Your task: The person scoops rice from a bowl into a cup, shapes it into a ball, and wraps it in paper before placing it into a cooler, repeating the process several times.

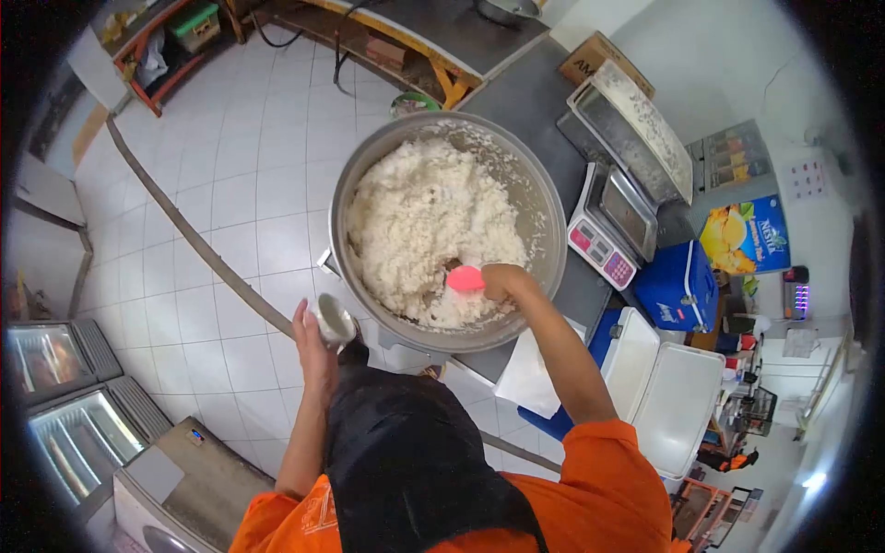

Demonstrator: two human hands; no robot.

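In front of me stands a wide metal basin (550, 198) heaped with cooked white rice (429, 207). My right hand (503, 282) is over the near right part of the rice, closed round the handle of a pink rice paddle (466, 278). The paddle's blade is against the rice, beside a dark hollow in the heap. Left of the basin, apart from it, my left hand (316, 348) grips a small metal bowl (334, 319), tilted with its opening towards me. Whether the bowl holds anything is hard to make out.
Right of the basin, a digital scale (604, 230) stands on the dark counter (525, 111), near a rice-speckled metal container (636, 129). A blue cooler box (678, 286) and an open white-lined cooler (631, 355) are nearer me. A hose (198, 240) crosses the tiled floor.
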